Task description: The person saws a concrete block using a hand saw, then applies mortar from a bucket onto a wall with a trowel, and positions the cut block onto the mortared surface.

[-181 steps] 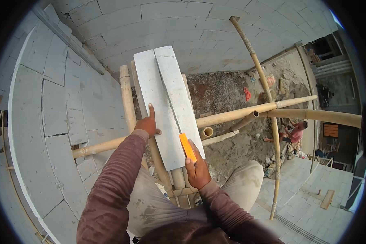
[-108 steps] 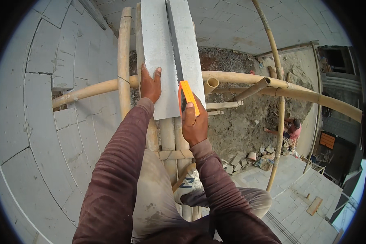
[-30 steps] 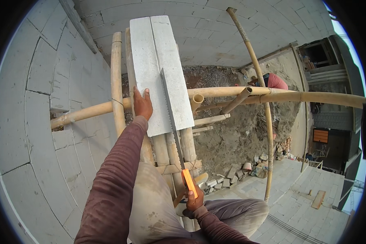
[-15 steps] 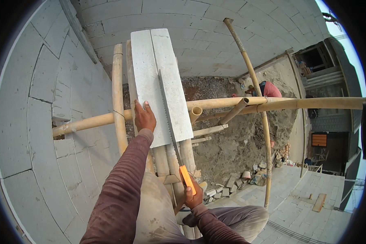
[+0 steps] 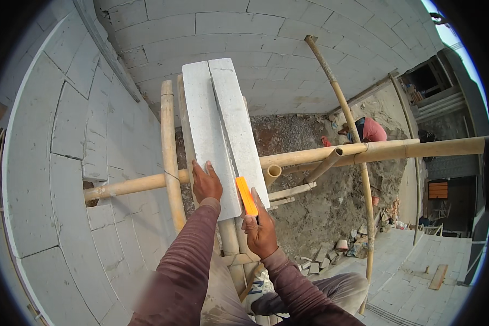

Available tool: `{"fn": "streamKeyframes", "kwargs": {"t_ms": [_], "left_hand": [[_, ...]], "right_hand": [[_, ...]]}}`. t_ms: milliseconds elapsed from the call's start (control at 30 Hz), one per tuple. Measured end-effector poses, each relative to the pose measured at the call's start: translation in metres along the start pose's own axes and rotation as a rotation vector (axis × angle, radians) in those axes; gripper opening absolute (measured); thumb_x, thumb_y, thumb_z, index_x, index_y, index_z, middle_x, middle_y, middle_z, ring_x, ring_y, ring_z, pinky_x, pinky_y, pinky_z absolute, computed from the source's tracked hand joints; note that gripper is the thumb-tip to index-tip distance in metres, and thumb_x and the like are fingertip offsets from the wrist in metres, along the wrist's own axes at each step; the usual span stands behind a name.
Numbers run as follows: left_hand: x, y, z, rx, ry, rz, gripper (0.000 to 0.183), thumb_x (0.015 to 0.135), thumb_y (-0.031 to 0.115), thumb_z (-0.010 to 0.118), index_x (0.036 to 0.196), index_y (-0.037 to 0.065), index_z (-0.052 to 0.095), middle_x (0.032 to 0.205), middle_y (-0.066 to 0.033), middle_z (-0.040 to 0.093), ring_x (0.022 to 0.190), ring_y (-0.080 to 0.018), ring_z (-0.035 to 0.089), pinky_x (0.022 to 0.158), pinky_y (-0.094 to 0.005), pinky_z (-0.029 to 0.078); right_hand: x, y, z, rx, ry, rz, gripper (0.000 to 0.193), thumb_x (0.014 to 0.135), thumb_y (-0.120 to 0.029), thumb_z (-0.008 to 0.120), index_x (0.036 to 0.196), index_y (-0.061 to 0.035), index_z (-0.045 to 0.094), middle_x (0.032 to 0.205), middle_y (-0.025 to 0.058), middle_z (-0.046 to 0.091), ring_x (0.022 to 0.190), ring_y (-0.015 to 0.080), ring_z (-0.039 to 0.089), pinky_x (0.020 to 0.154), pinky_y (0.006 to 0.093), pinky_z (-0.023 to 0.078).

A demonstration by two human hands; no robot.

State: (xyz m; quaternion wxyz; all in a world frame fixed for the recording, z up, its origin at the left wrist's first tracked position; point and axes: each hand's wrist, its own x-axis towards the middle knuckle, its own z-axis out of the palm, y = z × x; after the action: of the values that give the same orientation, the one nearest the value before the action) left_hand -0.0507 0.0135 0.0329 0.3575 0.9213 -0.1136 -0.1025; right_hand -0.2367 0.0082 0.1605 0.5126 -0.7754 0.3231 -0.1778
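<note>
A long white lightweight concrete block (image 5: 204,119) lies lengthwise across bamboo poles in front of me. A lengthwise cut runs through it, and the strip on its right (image 5: 238,117) stands slightly apart at the gap. My left hand (image 5: 207,183) lies on top of the left part near its close end, fingers stretched out. In my right hand (image 5: 262,232) is the orange handle of a handsaw (image 5: 246,196), gripped at the block's near end. The saw's blade is in the cut, mostly hidden between the two parts.
A horizontal bamboo pole (image 5: 309,156) crosses under the block, and an upright pole (image 5: 345,103) rises to the right. Pale block walls (image 5: 81,125) stand left and ahead. Below on the ground, a person in a red top (image 5: 374,130) bends down. Rubble (image 5: 323,258) lies lower right.
My right hand has pushed the saw forward, its handle coming up to the block's near end. The left hand stays on the block. The whole view has shifted slightly.
</note>
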Motion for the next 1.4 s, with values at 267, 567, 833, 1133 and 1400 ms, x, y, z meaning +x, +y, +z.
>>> {"fn": "streamKeyframes", "kwargs": {"t_ms": [267, 567, 833, 1133, 1400], "left_hand": [[-0.006, 0.014, 0.013, -0.002, -0.032, -0.028, 0.062, 0.109, 0.041, 0.046, 0.154, 0.001, 0.035, 0.147, -0.0272, 0.052, 0.116, -0.0490, 0.063, 0.098, -0.0538, 0.053], [0.003, 0.005, -0.005, 0.045, -0.005, -0.003, 0.063, 0.108, 0.041, 0.046, 0.155, 0.002, 0.034, 0.146, -0.0281, 0.053, 0.116, -0.0483, 0.063, 0.097, -0.0540, 0.053], [-0.004, 0.005, 0.005, -0.021, -0.071, -0.070, 0.063, 0.108, 0.040, 0.046, 0.155, 0.001, 0.033, 0.150, -0.0288, 0.050, 0.123, -0.0486, 0.060, 0.102, -0.0539, 0.050], [-0.005, 0.014, 0.013, -0.031, -0.032, -0.026, 0.062, 0.108, 0.040, 0.047, 0.154, 0.000, 0.036, 0.147, -0.0291, 0.052, 0.125, -0.0481, 0.059, 0.102, -0.0528, 0.051], [0.013, -0.014, -0.016, 0.013, 0.058, 0.022, 0.060, 0.108, 0.039, 0.049, 0.150, -0.002, 0.040, 0.143, -0.0289, 0.055, 0.120, -0.0477, 0.061, 0.100, -0.0535, 0.052]], "right_hand": [[0.184, -0.057, -0.018, 0.123, 0.060, 0.098, 0.067, 0.106, -0.044, 0.058, 0.152, 0.0034, 0.045, 0.070, 0.0124, 0.065, 0.062, 0.0191, 0.065, 0.061, 0.0348, 0.052], [0.074, -0.056, -0.012, 0.110, 0.022, 0.113, 0.061, 0.107, -0.031, 0.058, 0.154, 0.0046, 0.042, 0.141, 0.0313, 0.058, 0.128, 0.0425, 0.062, 0.102, 0.0422, 0.052], [0.109, -0.047, -0.011, 0.128, 0.051, 0.144, 0.064, 0.106, -0.037, 0.058, 0.152, 0.0048, 0.043, 0.131, 0.0333, 0.061, 0.124, 0.0426, 0.062, 0.100, 0.0420, 0.051], [0.150, -0.028, -0.008, 0.076, 0.110, 0.111, 0.061, 0.107, -0.039, 0.059, 0.152, 0.0010, 0.047, 0.096, 0.0297, 0.072, 0.064, 0.0235, 0.060, 0.068, 0.0398, 0.052], [-0.015, -0.065, -0.017, 0.142, 0.018, 0.099, 0.063, 0.108, -0.039, 0.056, 0.157, -0.0015, 0.041, 0.091, 0.0050, 0.062, 0.069, 0.0074, 0.054, 0.063, 0.0238, 0.047]]}}
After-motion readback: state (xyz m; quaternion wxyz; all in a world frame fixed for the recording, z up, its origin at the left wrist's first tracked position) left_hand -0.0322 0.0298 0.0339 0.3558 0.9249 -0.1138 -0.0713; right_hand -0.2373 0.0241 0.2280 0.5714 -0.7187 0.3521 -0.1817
